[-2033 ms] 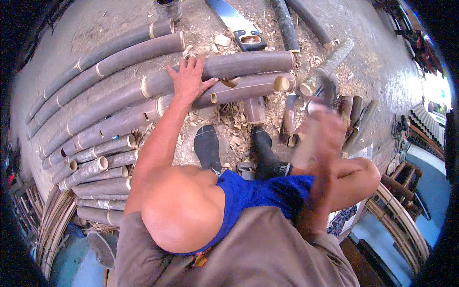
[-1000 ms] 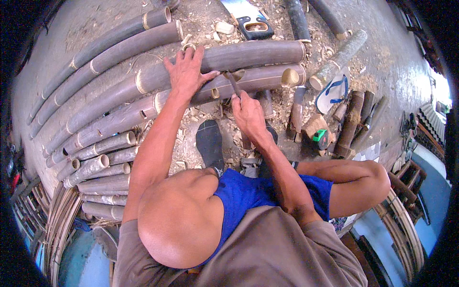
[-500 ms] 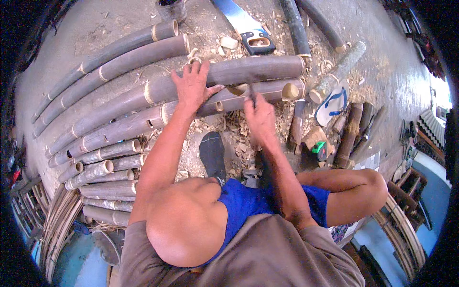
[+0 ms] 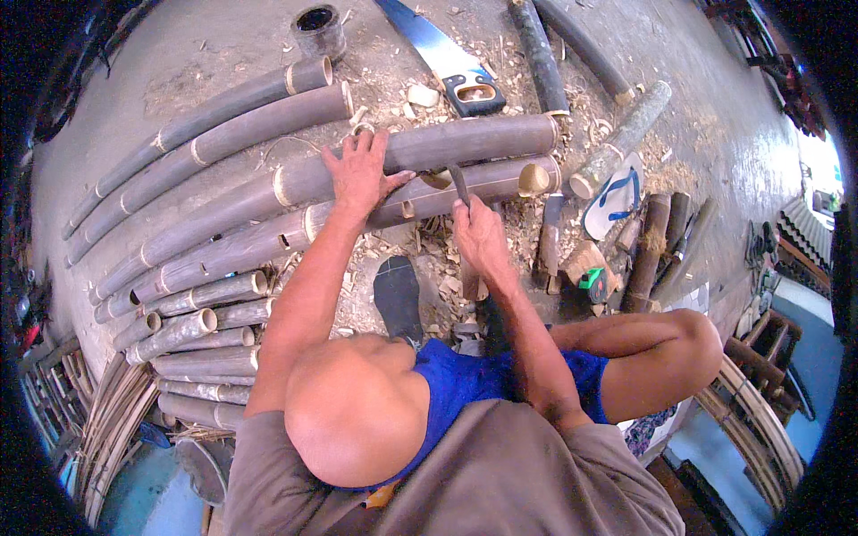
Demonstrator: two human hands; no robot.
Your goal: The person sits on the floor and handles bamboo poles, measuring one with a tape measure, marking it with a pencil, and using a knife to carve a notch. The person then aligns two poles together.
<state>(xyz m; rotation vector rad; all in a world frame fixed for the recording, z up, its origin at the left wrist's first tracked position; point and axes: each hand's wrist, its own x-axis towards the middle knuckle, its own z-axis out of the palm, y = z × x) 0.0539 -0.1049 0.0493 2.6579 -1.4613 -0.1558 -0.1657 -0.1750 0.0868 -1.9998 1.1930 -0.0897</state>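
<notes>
My left hand lies with spread fingers on a thick bamboo pole, pressing it from above. Its thumb reaches toward the nearer bamboo pole, which has several cut openings along its side. In my right hand is a knife with a dark blade; my fingers wrap its handle. The blade points away from me, against the nearer pole beside a cut opening. Whether the edge touches the bamboo, I cannot tell. A larger oval opening shows near that pole's right end.
A handsaw lies beyond the poles among wood chips. Two more long poles rest at far left, with shorter bamboo pieces stacked nearer. At right are a flip-flop, a green tape measure and cut pieces.
The view has shifted slightly. My right hand's blur is gone, and the knife blade now shows clearly, drawn slightly toward me. My left hand keeps its place on the pole.
</notes>
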